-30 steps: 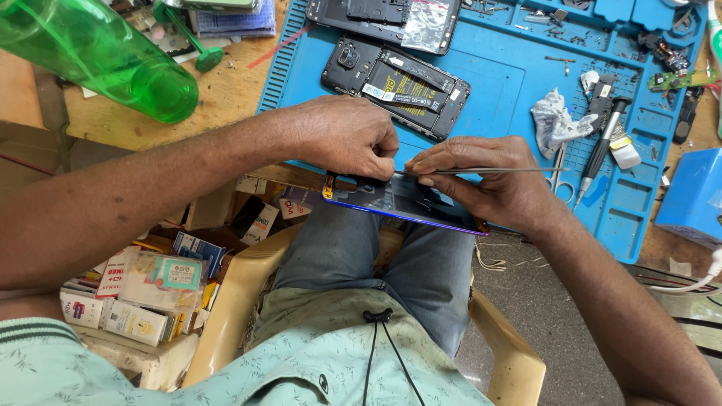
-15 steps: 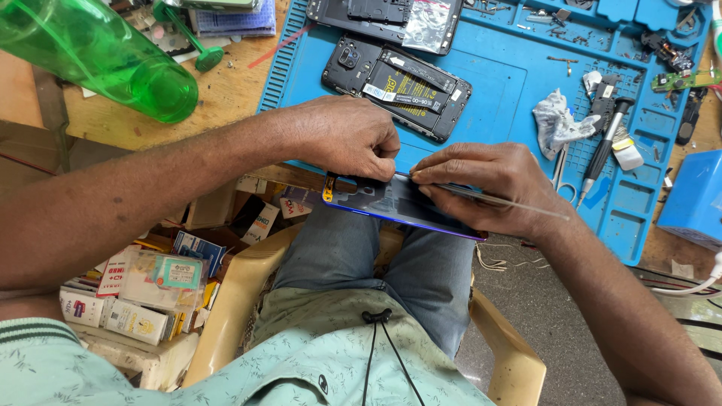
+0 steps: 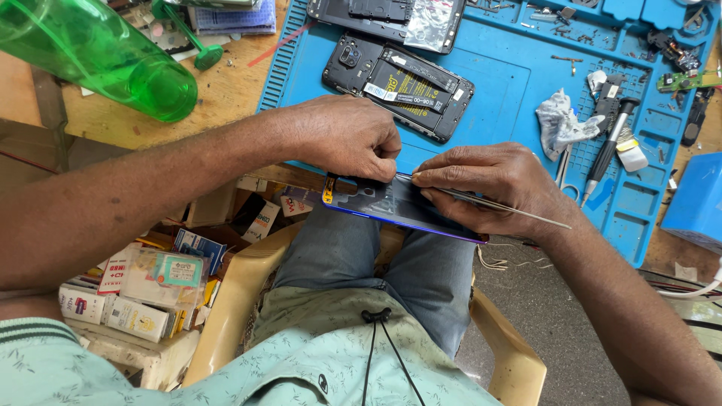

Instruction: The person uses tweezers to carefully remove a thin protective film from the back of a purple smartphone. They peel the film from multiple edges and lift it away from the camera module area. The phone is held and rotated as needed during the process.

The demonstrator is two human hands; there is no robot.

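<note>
Both hands' fingers pinch phone back cover (image 3: 391,204), long axis left-right, w/ right hand (image 3: 489,184) gripping tweezers (image 3: 519,213)

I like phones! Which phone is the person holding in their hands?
The dark phone panel over the lap, between both hands; the other opened phones lie untouched on the blue mat.

Pale green leaf-print shirt (image 3: 301,361) — striped sleeve cuff, black drawstring — grey-blue jeans (image 3: 391,263).
</note>
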